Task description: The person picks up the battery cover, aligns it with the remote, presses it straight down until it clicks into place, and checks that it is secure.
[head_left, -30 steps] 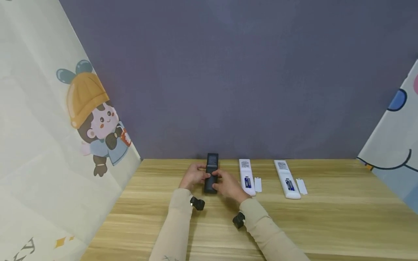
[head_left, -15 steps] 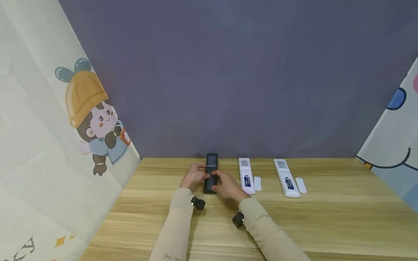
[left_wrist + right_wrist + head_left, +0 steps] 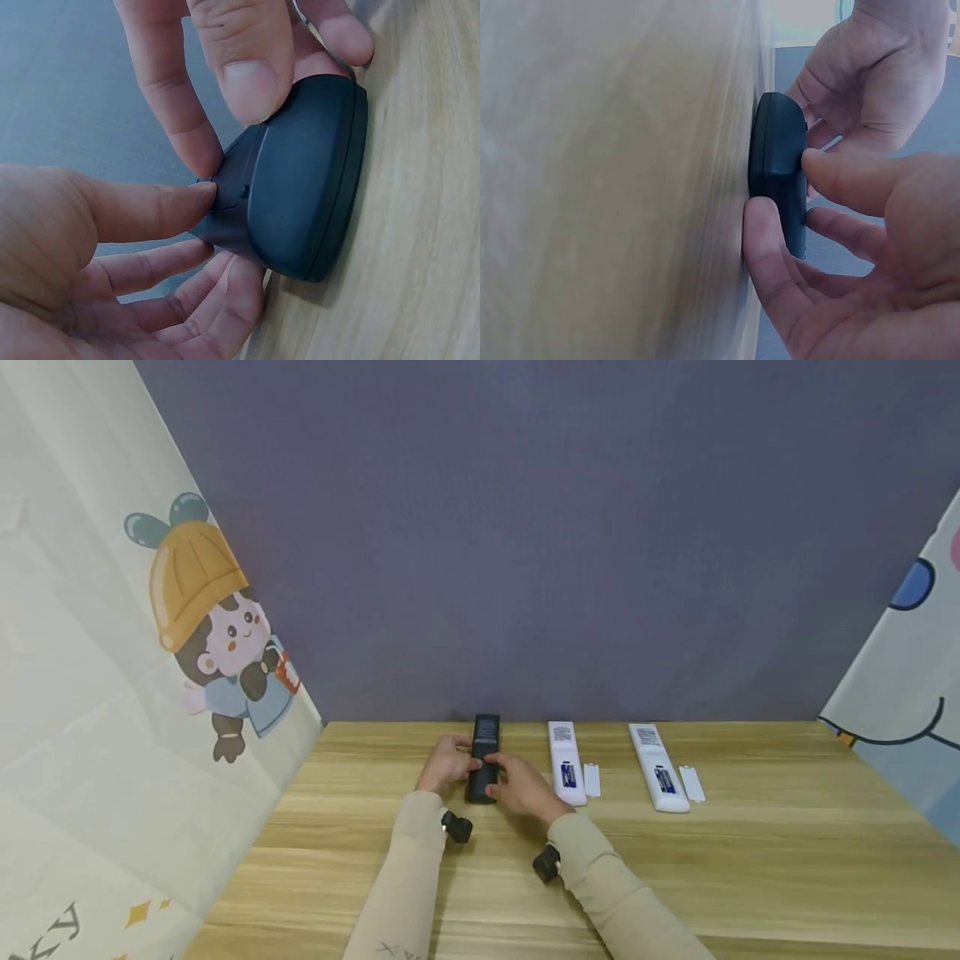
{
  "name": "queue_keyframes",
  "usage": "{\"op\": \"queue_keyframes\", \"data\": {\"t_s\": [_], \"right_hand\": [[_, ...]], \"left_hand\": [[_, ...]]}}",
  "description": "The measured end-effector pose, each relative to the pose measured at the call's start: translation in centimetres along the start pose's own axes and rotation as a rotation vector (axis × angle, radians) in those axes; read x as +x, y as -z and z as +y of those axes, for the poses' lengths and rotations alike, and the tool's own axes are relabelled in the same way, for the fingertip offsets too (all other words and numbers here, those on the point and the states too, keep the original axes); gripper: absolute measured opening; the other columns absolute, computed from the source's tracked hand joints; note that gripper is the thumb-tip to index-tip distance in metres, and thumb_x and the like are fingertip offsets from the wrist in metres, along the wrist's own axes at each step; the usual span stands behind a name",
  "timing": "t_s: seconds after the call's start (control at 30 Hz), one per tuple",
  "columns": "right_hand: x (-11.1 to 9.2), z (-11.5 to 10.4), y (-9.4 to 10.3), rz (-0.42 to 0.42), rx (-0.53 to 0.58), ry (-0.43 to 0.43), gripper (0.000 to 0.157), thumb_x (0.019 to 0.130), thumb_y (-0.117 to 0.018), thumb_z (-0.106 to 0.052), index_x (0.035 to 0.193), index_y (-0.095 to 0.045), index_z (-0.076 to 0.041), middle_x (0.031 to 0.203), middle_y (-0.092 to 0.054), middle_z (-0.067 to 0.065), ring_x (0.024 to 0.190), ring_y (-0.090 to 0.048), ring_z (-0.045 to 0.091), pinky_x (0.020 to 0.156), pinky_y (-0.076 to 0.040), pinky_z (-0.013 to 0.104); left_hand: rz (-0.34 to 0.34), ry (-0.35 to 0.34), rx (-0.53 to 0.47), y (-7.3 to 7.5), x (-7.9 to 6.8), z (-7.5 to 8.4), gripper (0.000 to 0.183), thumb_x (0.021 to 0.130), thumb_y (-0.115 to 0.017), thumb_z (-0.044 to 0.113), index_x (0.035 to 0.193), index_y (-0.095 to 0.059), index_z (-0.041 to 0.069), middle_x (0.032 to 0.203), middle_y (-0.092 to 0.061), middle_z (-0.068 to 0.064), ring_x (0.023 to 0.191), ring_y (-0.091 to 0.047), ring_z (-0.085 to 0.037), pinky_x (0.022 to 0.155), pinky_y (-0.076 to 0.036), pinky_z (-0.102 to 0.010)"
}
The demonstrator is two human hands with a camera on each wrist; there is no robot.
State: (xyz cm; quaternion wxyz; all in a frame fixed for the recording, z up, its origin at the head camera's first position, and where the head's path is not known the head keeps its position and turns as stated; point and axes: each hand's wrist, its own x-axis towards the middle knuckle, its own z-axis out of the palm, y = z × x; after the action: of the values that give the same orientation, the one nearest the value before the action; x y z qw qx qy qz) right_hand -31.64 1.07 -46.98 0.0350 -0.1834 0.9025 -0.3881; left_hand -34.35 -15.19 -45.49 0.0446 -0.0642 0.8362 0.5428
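A black remote control (image 3: 487,730) lies back side up at the far edge of the table, its near end rounded in the left wrist view. My left hand (image 3: 447,764) holds its left side, thumb pressing on the back by the battery cover (image 3: 234,176) and fingers along the side. From the right, my right hand (image 3: 528,789) grips the remote, with thumb and index finger on its back. Other right fingers (image 3: 763,232) lie along its side near the tabletop. The cover sits on the remote; whether it is fully seated I cannot tell.
To the right lie two white remote controls, one nearer (image 3: 562,745) and one farther (image 3: 648,742), with batteries showing in their open compartments. Beside each lies a loose white battery cover, the nearer (image 3: 592,781) and the farther (image 3: 692,783). A grey wall panel (image 3: 525,543) rises behind the table.
The black remote has shifted very slightly towards me, with both hands still on it. Finger positions look almost the same. The white remotes and covers have stayed put.
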Motion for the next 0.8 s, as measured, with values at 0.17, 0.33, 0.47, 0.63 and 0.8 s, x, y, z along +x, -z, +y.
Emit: {"op": "queue_keyframes", "data": {"t_s": [0.17,0.33,0.47,0.63,0.8], "right_hand": [[0.04,-0.01,-0.02,-0.009,0.003,-0.008,0.053,0.092,-0.075,-0.012,0.142,-0.058,-0.008,0.143,-0.058,0.025,0.132,-0.055,0.041,0.111,-0.043,0.057],[0.07,0.03,-0.05,-0.019,0.003,-0.003,0.052,0.093,-0.074,-0.012,0.142,-0.057,-0.007,0.141,-0.058,0.026,0.130,-0.056,0.040,0.109,-0.045,0.056],[0.00,-0.01,0.03,-0.025,-0.002,0.001,0.052,0.093,-0.073,-0.013,0.142,-0.057,-0.007,0.140,-0.058,0.027,0.129,-0.056,0.040,0.108,-0.046,0.056],[-0.01,-0.04,0.10,-0.033,0.005,-0.001,0.052,0.095,-0.072,-0.013,0.143,-0.057,-0.006,0.142,-0.056,0.028,0.133,-0.053,0.043,0.111,-0.043,0.056],[-0.10,-0.19,0.16,-0.039,0.002,-0.001,0.052,0.095,-0.071,-0.013,0.145,-0.056,-0.005,0.141,-0.056,0.029,0.133,-0.053,0.044,0.111,-0.042,0.057]], "left_hand": [[0.018,-0.005,0.024,-0.06,-0.04,0.03,0.042,0.088,-0.071,-0.004,0.130,-0.064,-0.002,0.121,-0.068,-0.023,0.079,-0.062,-0.019,0.064,-0.051,-0.024],[0.031,-0.008,0.053,-0.15,0.01,0.03,0.040,0.088,-0.072,-0.003,0.128,-0.065,-0.002,0.116,-0.070,-0.021,0.077,-0.062,-0.017,0.063,-0.049,-0.023],[0.040,-0.019,0.082,-0.19,0.02,-0.01,0.040,0.088,-0.073,-0.002,0.127,-0.066,-0.002,0.119,-0.069,-0.021,0.083,-0.064,-0.019,0.066,-0.050,-0.025],[0.049,-0.017,0.112,-0.23,-0.11,0.11,0.040,0.088,-0.073,0.000,0.127,-0.066,-0.002,0.122,-0.069,-0.021,0.089,-0.065,-0.021,0.070,-0.051,-0.026],[0.064,-0.027,0.137,-0.24,-0.20,0.24,0.041,0.086,-0.074,0.000,0.126,-0.067,-0.002,0.122,-0.069,-0.021,0.094,-0.062,-0.022,0.077,-0.051,-0.030]]}}
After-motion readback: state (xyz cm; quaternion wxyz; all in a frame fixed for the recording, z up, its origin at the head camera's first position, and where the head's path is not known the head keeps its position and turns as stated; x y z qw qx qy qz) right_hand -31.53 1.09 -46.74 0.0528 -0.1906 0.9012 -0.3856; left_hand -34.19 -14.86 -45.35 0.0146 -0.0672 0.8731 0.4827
